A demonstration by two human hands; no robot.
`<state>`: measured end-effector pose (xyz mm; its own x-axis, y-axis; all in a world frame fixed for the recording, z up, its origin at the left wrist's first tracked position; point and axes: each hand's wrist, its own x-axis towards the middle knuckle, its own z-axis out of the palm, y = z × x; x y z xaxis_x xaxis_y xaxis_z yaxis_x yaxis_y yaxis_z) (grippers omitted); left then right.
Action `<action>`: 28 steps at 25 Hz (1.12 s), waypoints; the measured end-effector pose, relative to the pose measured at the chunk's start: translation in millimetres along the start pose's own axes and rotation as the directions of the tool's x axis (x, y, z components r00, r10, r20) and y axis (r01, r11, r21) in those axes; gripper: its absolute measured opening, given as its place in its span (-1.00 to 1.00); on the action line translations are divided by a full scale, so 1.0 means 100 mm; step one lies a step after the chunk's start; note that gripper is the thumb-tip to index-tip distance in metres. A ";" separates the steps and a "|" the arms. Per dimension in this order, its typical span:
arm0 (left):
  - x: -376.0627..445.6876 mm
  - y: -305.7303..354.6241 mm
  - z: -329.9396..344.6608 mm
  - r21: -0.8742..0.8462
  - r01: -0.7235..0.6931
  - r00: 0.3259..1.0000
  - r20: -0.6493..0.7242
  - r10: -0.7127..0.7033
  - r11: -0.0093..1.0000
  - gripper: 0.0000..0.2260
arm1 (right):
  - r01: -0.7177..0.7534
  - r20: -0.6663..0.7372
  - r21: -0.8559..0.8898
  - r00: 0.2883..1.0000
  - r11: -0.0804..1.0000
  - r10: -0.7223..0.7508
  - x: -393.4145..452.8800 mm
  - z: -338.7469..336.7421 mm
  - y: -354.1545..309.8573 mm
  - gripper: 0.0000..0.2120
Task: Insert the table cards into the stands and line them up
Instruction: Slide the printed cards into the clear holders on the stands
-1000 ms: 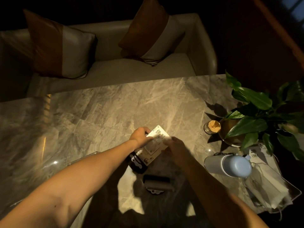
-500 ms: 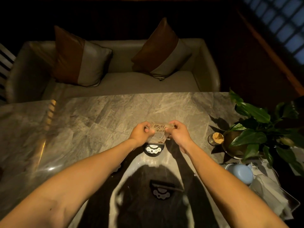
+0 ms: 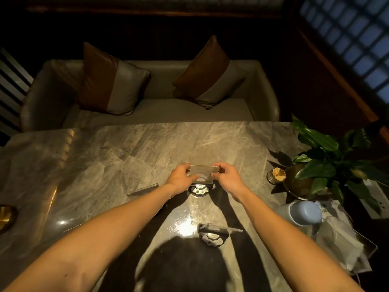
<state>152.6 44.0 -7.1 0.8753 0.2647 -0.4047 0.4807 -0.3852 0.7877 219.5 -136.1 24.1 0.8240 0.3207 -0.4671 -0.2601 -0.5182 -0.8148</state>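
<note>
Two hands meet over the middle of the marble surface (image 3: 117, 157), each pinching one short end of a table card (image 3: 203, 171). The left hand (image 3: 181, 179) grips the card's left end and the right hand (image 3: 227, 177) grips its right end, thumbs on the near face and fingers behind. The card stands on its long edge, its long axis running left to right, its top edge catching the light and its faces turned toward the near and far sides. Its lower edge sits at the slot of a small dark stand (image 3: 200, 189) that rests on the surface directly beneath; whether the card is fully seated cannot be told. The stand's pale-patterned base faces the near side.

Nearer, and slightly right, a second stand (image 3: 212, 236) lies on the surface with a flat piece running left to right across its top, untouched by either hand. Left of the hands, a clear flat sheet (image 3: 143, 189) lies on the surface, angled from near-left to far-right. At the right edge are a potted plant (image 3: 322, 165), a small glass of toothpicks (image 3: 277, 175) just left of the pot, a pale blue bottle (image 3: 303, 212) lying on its side, and crumpled white packaging (image 3: 341, 247). Beyond the far edge stands a sofa (image 3: 157, 110) with two cushions.
</note>
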 end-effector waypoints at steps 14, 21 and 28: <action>-1.13 0.11 0.10 -0.247 -0.070 0.952 0.272 0.139 0.966 -0.74 | -0.007 -0.108 -0.023 0.994 1.000 0.005 -1.11 -0.20 0.20 -0.58; -1.28 -0.23 0.39 -0.037 -0.227 0.914 0.336 0.226 0.973 -0.77 | -0.029 -0.053 -0.164 0.998 0.986 0.021 -1.59 -0.10 0.62 -0.56; -1.25 -0.22 0.47 -0.034 -0.274 0.931 0.242 0.274 0.961 -0.98 | 0.017 -0.105 -0.412 0.992 0.911 -0.066 -1.54 0.05 0.72 -0.79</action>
<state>35.4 -22.4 4.5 0.9592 -0.0725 -0.2734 0.2208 -0.4123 0.8839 71.1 -218.9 35.2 0.8878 0.2692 -0.3732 -0.0152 -0.7934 -0.6085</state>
